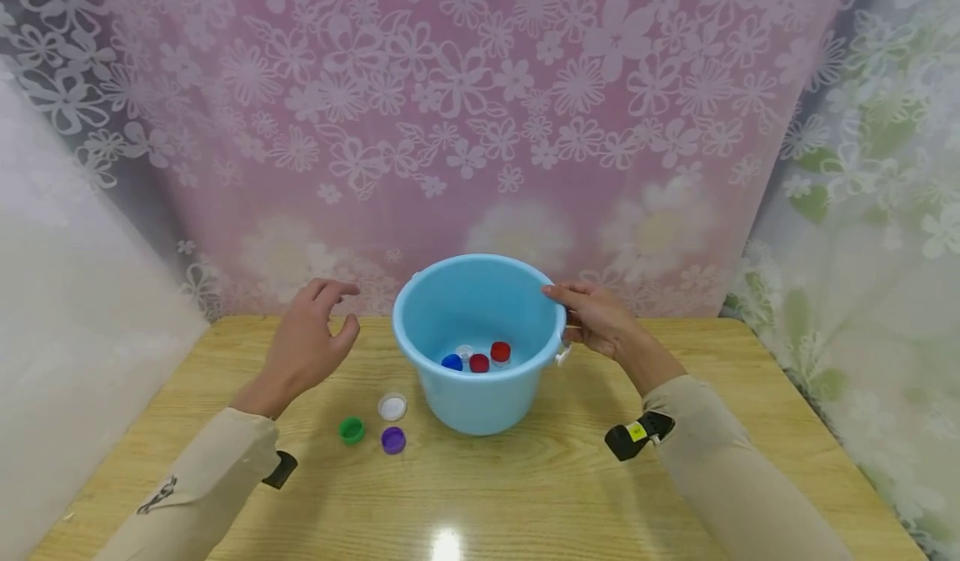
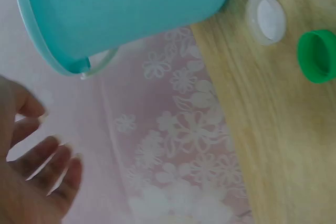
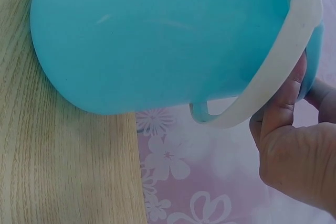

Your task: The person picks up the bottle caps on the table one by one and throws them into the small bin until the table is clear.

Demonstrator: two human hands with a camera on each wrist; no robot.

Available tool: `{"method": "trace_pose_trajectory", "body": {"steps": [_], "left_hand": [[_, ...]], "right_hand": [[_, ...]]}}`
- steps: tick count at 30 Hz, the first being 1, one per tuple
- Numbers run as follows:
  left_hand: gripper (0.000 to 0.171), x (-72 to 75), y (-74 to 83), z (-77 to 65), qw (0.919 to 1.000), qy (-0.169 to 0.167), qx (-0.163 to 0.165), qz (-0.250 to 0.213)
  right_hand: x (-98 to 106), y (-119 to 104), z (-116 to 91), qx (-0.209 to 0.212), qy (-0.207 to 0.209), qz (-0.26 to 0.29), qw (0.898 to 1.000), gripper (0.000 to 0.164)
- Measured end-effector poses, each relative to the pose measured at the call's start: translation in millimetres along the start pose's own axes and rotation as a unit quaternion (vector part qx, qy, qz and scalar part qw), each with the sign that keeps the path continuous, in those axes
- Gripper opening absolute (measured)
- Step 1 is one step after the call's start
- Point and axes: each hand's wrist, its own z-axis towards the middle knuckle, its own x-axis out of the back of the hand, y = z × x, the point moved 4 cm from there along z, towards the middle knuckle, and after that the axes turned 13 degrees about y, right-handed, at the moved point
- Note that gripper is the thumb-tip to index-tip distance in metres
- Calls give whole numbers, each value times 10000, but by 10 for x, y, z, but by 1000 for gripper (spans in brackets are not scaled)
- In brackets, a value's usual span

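Observation:
A light blue bucket [image 1: 480,403] stands tilted toward me on the wooden table. My right hand [image 1: 600,319] grips its rim at the right, thumb inside and fingers outside, near the white handle [image 3: 275,72]. Inside lie a blue bottle cap [image 1: 452,362], two red caps, one of them here [image 1: 500,351], and a clear whitish one [image 1: 465,353]. To the left of the bucket my left hand [image 1: 311,340] hovers with relaxed, slightly bent fingers, holding nothing. Below it on the table lie a green cap [image 1: 351,430], a white cap [image 1: 392,407] and a purple cap [image 1: 393,440].
The wooden table [image 1: 525,503] ends at a pink floral curtain [image 1: 480,127] behind the bucket. Pale cloth hangs on both sides. Black wrist cameras, one of them the right camera [image 1: 637,434], sit at both sleeves.

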Motion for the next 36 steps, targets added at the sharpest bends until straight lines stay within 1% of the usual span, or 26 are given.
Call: {"method": "trace_pose_trajectory", "body": {"steps": [1, 3, 5, 7, 8, 10, 13, 16, 19, 21, 25, 27, 31, 36], "left_hand": [[30, -7, -43, -55, 9995, -300, 109, 82], [34, -36, -129, -174, 9947, -958, 298, 218], [39, -72, -214, -312, 9859, -1582, 409, 362], [44, -96, -272, -449, 9759, -2102, 467, 363], [47, -106, -297, -513, 9707, -2326, 484, 352], [53, -113, -332, -632, 9619, -2666, 499, 351], [61, -102, -362, -757, 9519, -2984, 627, 298], [66, -96, -383, -856, 9457, -3139, 781, 318], [67, -110, -398, -958, 9428, -3208, 857, 299], [66, -123, -399, -1023, 9436, -3185, 864, 256], [64, -139, -389, -1122, 9480, -3083, 772, 154], [63, -142, -384, -1150, 9480, -3084, 779, 108], [64, -146, -395, -1199, 9476, -3098, 764, 185], [61, -216, -427, -1259, 9517, -3015, 557, 185]], "right_hand": [[-4, 0, 3, -1, -9, 3, 10000, 53], [-9, 0, 7, -4, -6, -13, 10000, 52], [-16, -1, 11, -5, 9, -14, 10000, 51], [-22, -1, 12, 5, 16, -39, 10000, 51], [-24, -2, 12, 6, 27, -44, 10000, 51], [-28, -1, 13, 6, 27, -38, 10000, 52], [-24, -1, 12, 28, 22, -40, 10000, 53], [-14, -1, 8, 61, -2, -27, 10000, 55], [-6, 2, 7, 63, 19, -31, 10000, 53], [-2, 7, 5, 46, 29, -49, 10000, 53], [-15, 8, 5, 23, 64, -81, 9999, 51], [-19, 12, 8, 31, 66, -83, 9999, 51], [-24, 15, 10, 53, 52, -83, 9999, 51], [-16, 14, 11, 49, 58, -44, 10000, 50]]}}
